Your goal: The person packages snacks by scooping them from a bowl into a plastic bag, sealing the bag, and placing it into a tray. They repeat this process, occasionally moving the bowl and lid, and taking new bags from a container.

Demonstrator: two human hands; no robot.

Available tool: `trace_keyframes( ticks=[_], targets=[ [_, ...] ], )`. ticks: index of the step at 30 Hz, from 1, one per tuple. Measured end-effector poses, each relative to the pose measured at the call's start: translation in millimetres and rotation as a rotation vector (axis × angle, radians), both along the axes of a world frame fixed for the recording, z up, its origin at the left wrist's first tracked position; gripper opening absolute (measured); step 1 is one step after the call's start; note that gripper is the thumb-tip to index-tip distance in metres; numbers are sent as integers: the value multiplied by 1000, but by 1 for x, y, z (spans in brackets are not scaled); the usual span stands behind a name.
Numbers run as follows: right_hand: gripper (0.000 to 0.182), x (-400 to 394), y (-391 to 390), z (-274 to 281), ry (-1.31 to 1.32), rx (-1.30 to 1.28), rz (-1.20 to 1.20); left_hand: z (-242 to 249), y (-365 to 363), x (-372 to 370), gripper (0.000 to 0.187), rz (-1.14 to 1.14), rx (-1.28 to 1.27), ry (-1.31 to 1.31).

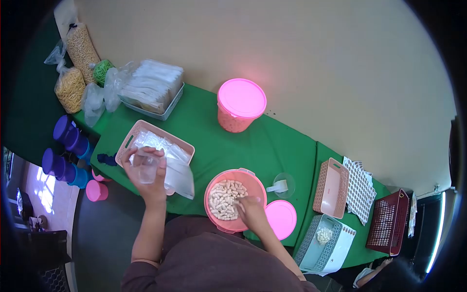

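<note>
My left hand (152, 182) is raised over a peach basket (127, 134) of clear plastic bags, its fingers closed around a clear plastic bag (179, 176). The bag hangs toward the right and looks flat. My right hand (253, 213) reaches into a coral-pink tub (210, 189) at the table's front edge. White oblong pieces (224, 199) fill the tub's left side. The right fingers are curled together beside the pieces, and what they pinch, if anything, is hidden. A pink lid (281, 219) and a clear cup with a white scoop (279, 186) lie just right of the tub.
A lidded pink bucket (242, 104) stands at the back. Stacked packets fill a grey basket (168, 113) at back left, near bags of snacks (70, 90). On the right are a peach basket (331, 187), sticker sheets (359, 190), a grey-blue basket (311, 253) and a maroon basket (386, 224).
</note>
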State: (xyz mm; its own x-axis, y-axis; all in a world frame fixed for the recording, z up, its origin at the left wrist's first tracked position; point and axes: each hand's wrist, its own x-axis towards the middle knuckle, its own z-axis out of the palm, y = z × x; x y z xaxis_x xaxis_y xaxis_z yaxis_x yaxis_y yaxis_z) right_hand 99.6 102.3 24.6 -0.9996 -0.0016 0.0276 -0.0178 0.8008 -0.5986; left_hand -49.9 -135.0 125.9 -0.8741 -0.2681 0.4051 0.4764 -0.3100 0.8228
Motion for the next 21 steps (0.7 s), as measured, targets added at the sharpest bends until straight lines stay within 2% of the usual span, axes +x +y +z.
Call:
trace_keyframes(
  ticks=[3, 5, 6, 8, 12, 14, 15, 17, 18, 19, 21],
  targets=[
    [25, -8, 13, -20, 26, 93, -39, -5, -6, 0, 59, 19, -35, 19],
    [29, -8, 19, -39, -244, 560, 49, -14, -3, 11, 56, -40, -171, 28],
    [29, -9, 19, -40, -239, 563, 52, -20, -2, 13, 54, -80, -161, 0],
    [21, -11, 15, -38, -380, 683, 248, -22, -4, 17, 54, -103, -203, 12],
    [20, -24, 12, -13, -269, 697, 114, -19, -11, 15, 54, -85, -269, 29],
    [25, -37, 9, 0, 8, 569, 93, -18, -12, 14, 54, -53, -262, 12],
    [25, -38, 7, -7, 0, 568, 105, -20, -11, 16, 54, -44, -262, 1],
    [29, -47, 3, -38, 26, 404, 256, -23, -6, 17, 54, -86, -243, -14],
    [30, -44, 1, -50, -202, 352, 261, -23, -3, 20, 54, -124, -219, -19],
    [30, -41, 3, -61, -202, 354, 264, -24, -2, 22, 54, -121, -217, -19],
    [31, -41, 3, -69, -362, 268, 299, -24, -2, 25, 54, -210, -270, -4]
  ],
)
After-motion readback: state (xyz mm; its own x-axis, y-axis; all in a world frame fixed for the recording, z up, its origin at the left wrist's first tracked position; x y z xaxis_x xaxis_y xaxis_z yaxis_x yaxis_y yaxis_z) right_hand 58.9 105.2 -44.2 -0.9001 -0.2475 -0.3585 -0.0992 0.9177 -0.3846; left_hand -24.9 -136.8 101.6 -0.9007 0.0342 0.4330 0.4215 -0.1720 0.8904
